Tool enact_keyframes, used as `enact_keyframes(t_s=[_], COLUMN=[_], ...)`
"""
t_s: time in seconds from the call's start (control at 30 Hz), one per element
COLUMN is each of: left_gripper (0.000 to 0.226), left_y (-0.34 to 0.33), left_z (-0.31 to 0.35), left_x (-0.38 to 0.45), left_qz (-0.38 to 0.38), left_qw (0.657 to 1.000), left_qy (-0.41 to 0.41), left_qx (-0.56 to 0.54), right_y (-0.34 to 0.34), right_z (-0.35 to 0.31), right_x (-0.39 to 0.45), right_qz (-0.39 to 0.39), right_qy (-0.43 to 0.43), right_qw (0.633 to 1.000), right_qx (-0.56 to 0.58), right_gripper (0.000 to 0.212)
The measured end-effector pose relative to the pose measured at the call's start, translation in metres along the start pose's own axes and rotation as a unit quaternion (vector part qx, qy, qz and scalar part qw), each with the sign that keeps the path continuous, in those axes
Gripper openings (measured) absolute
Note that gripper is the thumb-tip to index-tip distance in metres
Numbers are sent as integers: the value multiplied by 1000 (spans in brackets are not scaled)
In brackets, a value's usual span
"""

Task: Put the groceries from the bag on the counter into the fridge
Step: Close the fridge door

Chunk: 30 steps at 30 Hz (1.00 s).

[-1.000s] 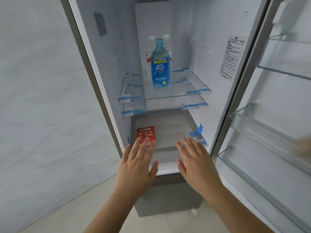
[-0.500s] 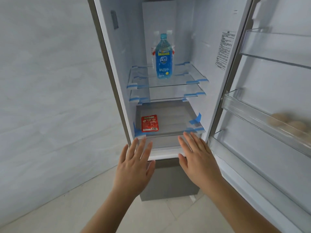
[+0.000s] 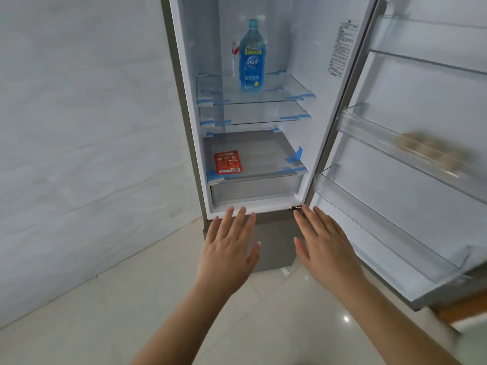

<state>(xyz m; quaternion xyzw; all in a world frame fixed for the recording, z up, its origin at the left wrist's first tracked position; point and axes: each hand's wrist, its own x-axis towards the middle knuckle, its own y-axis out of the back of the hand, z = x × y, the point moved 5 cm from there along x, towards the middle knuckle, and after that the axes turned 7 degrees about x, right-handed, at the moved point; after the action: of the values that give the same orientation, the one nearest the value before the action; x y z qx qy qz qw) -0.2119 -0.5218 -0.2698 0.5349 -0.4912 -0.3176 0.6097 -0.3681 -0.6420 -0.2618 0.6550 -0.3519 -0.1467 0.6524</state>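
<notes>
Both arms reach forward and down toward the open fridge, palms facing down, wrists straight. The left hand is flat with fingers spread and the thumb out to the side; its fingertips lie just below the fridge's bottom lip. The right hand is likewise flat and spread, its fingertips near the lower door hinge. Neither hand holds or touches anything (both are plainly empty).

Inside the fridge, a blue bottle stands upright on the top glass shelf, with a second item half hidden behind it. A red packet lies flat on the cover above the bottom drawer, toward the fridge's left wall. In the middle bin of the open door, right of the fridge, sit pale round items, too blurred to tell.
</notes>
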Motion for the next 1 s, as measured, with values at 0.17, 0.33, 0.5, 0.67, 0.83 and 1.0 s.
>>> enact_keyframes(t_s=[0.17, 0.33, 0.5, 0.67, 0.83, 1.0], left_gripper=[61, 63, 64, 64, 64, 63], left_y=[-2, -14, -33, -58, -75, -86], left_z=[38, 96, 178, 258, 317, 357], left_x=[6, 24, 47, 70, 92, 104], left_qz=[-11, -30, -82, -105, -124, -136], left_qw=[999, 994, 981, 970, 962, 960], left_qy=[-50, -101, -169, -217, -240, -244], left_qx=[-10, -28, -42, -27, -27, -35], right_y=[9, 9, 8, 7, -4, -9], right_z=[36, 92, 163, 228, 273, 290], right_x=[-31, -64, -95, -118, -129, -137], right_qz=[-6, -19, -60, -87, -130, -136], right_qy=[-55, -103, -154, -201, -225, -228], right_qw=[998, 994, 986, 975, 964, 964], right_qx=[-7, -14, -37, -41, -47, -26], right_gripper=[58, 55, 59, 62, 65, 68])
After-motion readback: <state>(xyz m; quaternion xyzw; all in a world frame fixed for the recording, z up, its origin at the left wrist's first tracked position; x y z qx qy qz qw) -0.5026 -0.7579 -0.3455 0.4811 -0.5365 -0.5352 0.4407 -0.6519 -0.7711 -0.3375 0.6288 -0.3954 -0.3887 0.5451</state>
